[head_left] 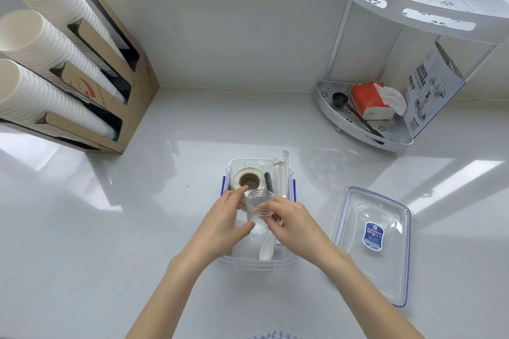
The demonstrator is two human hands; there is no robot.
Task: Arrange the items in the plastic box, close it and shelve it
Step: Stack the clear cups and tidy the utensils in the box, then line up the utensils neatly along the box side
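Note:
A clear plastic box (257,263) with blue clips stands on the counter in front of me. Inside it lie a roll of tape (248,179), a black pen (268,179), wrapped straws (282,173) and a white plastic spoon (266,249). My left hand (224,221) and my right hand (293,224) both grip a stack of clear plastic cups (259,205) that lies on its side over the box's middle. The box's clear lid (374,245), with a blue label, lies upside down on the counter to the right.
A white two-tier corner shelf (366,135) stands at the back right, holding a tissue pack (370,100), a black scoop (337,98) and a printed carton (429,88). At the left a cardboard holder (132,107) carries three stacks of paper cups.

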